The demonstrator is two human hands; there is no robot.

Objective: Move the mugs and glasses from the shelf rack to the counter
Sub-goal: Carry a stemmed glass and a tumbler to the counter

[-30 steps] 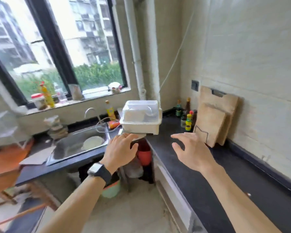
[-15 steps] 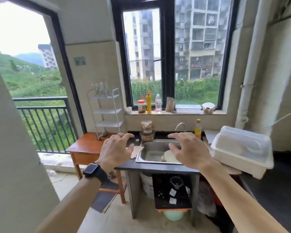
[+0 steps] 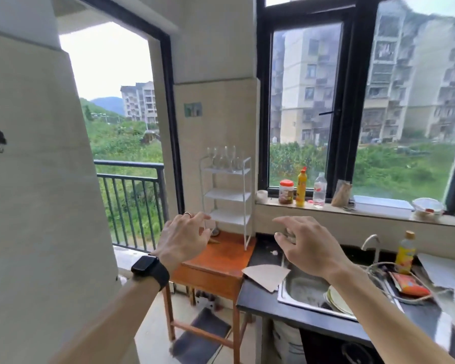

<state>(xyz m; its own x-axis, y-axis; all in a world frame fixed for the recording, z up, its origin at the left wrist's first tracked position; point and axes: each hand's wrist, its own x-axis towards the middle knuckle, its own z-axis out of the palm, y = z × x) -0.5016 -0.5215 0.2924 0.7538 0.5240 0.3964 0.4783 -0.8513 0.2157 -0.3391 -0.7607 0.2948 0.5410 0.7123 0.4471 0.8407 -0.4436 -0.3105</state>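
Observation:
A white three-tier shelf rack (image 3: pixel 227 197) stands on a small orange wooden table (image 3: pixel 218 261) beside the balcony door. Several clear stemmed glasses (image 3: pixel 225 158) sit on its top tier; the lower tiers look bare. My left hand (image 3: pixel 183 237), with a ring and a black watch on the wrist, hovers in front of the rack's bottom tier, fingers spread and holding nothing. My right hand (image 3: pixel 306 245) is raised over the dark counter (image 3: pixel 263 300) near the sink, fingers loosely spread, also holding nothing. No mugs are visible.
A steel sink (image 3: pixel 304 290) holds plates, with a tap behind it and cardboard at its left edge. Bottles and a jar line the windowsill (image 3: pixel 352 210). A yellow bottle (image 3: pixel 405 252) and an orange packet lie right of the sink. A wall pillar fills the left.
The view has swung left from the counter corner to the sink and then to the shelf rack, which is now larger and nearer. Both hands stay raised and hold nothing.

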